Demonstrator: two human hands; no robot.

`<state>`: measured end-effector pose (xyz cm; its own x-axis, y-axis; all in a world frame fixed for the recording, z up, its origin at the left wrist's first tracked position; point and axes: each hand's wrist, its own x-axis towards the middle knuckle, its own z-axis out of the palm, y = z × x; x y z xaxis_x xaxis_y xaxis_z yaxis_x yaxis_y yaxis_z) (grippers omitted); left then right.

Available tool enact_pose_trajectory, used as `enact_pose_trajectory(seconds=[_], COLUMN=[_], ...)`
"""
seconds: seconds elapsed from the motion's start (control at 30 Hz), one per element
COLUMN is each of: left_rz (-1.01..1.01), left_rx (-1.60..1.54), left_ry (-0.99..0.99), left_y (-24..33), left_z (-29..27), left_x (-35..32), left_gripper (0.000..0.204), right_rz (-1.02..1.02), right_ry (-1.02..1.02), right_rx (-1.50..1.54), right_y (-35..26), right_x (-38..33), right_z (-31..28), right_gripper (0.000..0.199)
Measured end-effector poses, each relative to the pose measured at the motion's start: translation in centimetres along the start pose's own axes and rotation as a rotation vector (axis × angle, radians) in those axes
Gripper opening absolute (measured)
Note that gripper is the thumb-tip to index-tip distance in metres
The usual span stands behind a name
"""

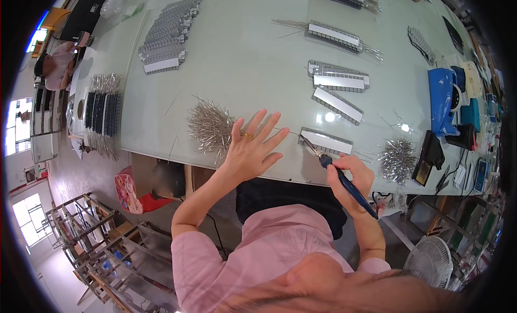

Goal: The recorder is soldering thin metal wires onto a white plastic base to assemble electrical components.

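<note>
A soldering iron with a dark blue handle is gripped in my right hand. Its thin metal tip meets the left end of a flat strip with a white face and grey toothed edges, lying near the table's front edge. Palm down, my left hand is spread, with a ring on one finger. A thin wire runs between its fingertips and the strip's left end; whether the fingers press on it is hidden. Beside this hand lies a heap of silvery cut wires. Thin wires also stick out at the strip's right end.
More strips lie beyond, some with wires attached. Stacked strips are at the back left, wired dark ones at the left. A second wire heap, a black case and a blue device stand right.
</note>
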<state>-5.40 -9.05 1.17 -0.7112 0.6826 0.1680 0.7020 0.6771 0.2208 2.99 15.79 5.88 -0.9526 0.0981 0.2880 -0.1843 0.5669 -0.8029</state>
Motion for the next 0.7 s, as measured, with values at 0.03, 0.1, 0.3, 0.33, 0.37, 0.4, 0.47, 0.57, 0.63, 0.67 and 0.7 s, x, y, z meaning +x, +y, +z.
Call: enact_pose_trajectory(seconds=[0.03,0.1,0.3,0.33,0.37,0.4,0.47,0.57,0.63,0.67,0.7], left_rz=[0.001,0.002,0.017,0.021,0.022,0.024,0.025,0.028,0.002,0.011,0.046], left_rx=[0.001,0.0,0.01,0.014,0.014,0.017,0.023,0.028,0.018,0.02,0.064], left_ry=[-0.001,-0.002,0.004,0.004,0.004,0.005,0.007,0.002,0.028,0.032,0.1], left_y=[0.0,-0.1,-0.2,-0.2,-0.2,-0.2,-0.2,-0.2,0.0,0.1,0.3], left_z=[0.0,0.1,0.2,0.2,0.2,0.2,0.2,0.1,0.0,0.0,0.0], left_x=[0.0,-0.1,0.1,0.1,0.1,0.1,0.0,0.0,-0.1,-0.3,-0.7], left_gripper=[0.056,0.057,0.06,0.06,0.06,0.06,0.06,0.061,0.061,0.061,0.061], right_rz=[-0.005,-0.017,-0.037,-0.031,-0.031,-0.039,-0.05,-0.2,-0.188,-0.174,-0.081], right_ry=[0.001,-0.002,0.004,0.004,0.004,-0.008,-0.019,-0.058,-0.04,-0.027,-0.011], right_rx=[-0.012,-0.016,-0.026,-0.031,-0.031,-0.039,-0.045,-0.129,-0.097,-0.065,-0.026], right_y=[0.0,0.1,0.1,0.1,0.1,0.0,-0.3,-0.9,-0.5,-0.1,0.7], right_x=[0.1,0.3,0.5,0.6,0.6,0.6,0.8,0.9,0.9,0.8,0.1], right_z=[0.1,0.4,0.9,1.0,1.0,0.9,0.8,1.1,1.1,1.1,1.0], right_gripper=[0.015,0.015,0.015,0.015,0.015,0.016,0.016,0.02,0.019,0.018,0.017])
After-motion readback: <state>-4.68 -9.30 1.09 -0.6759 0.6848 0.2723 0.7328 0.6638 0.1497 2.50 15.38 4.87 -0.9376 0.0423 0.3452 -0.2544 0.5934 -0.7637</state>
